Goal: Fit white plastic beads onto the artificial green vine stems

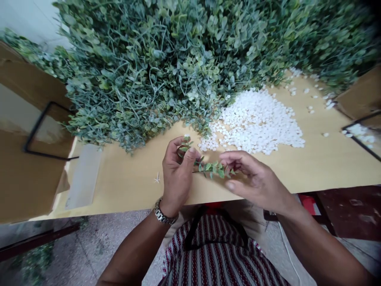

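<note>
My left hand point(178, 171) is closed on an artificial leaf sprig point(212, 168), pinching its stems between thumb and fingers. A small white piece point(186, 136) shows at the top of the upper stem, above the fingertips. The leafy end points right, toward my right hand point(253, 178). That hand is curved around the sprig's tip, thumb and fingers apart; whether it touches the leaves I cannot tell. Just beyond both hands lies a heap of small white plastic pieces point(258, 123).
A large pile of artificial greenery point(166, 71) covers the table's far side. Cardboard boxes stand left point(29, 159) and right point(361, 95), with black wire frames. A translucent strip point(85, 174) and a small white star-shaped piece point(157, 178) lie on the yellowish tabletop point(125, 186).
</note>
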`<action>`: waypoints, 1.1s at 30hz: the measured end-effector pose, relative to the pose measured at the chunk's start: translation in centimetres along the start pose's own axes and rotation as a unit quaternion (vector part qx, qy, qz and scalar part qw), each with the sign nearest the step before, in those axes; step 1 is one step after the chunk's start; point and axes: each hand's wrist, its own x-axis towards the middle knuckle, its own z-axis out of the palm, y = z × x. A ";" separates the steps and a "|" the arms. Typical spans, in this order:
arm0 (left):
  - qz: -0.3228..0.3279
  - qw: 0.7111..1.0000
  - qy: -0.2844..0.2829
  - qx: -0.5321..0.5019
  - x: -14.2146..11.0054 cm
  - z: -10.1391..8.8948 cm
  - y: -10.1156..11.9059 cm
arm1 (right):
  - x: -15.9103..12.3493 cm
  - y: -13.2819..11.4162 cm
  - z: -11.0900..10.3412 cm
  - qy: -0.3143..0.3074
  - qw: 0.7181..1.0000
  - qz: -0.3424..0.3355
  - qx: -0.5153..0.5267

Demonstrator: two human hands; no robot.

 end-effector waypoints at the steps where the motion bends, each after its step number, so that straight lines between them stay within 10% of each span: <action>1: 0.013 1.000 -0.001 0.021 0.0 0.0 -0.1 | 0.0 0.2 0.0 0.012 1.000 0.007 -0.022; 4: 0.077 0.985 -0.004 0.152 -0.2 -0.3 0.2 | 0.1 0.8 0.2 0.046 0.998 0.005 -0.047; 7: 0.261 0.897 0.001 0.358 -0.8 -0.4 1.5 | 0.2 1.1 0.1 0.044 0.997 -0.017 -0.057; 10: 0.333 0.781 -0.161 0.504 -1.3 0.0 2.8 | 0.2 1.1 0.2 0.038 0.996 -0.033 -0.072; 13: 0.267 0.742 -0.272 0.552 -1.3 0.3 3.0 | 0.0 1.3 0.4 0.058 0.994 -0.041 -0.089; 24: 0.143 0.837 -0.228 0.477 0.2 -0.8 0.9 | -1.1 1.6 0.9 0.099 0.983 -0.073 -0.137; 28: 0.103 0.920 -0.158 0.342 0.5 -1.1 1.0 | -1.2 0.7 0.2 0.011 0.974 -0.111 -0.196; 33: 0.041 0.949 -0.170 0.264 0.4 -1.1 1.0 | 0.9 -0.4 -1.9 -0.072 0.977 -0.120 -0.163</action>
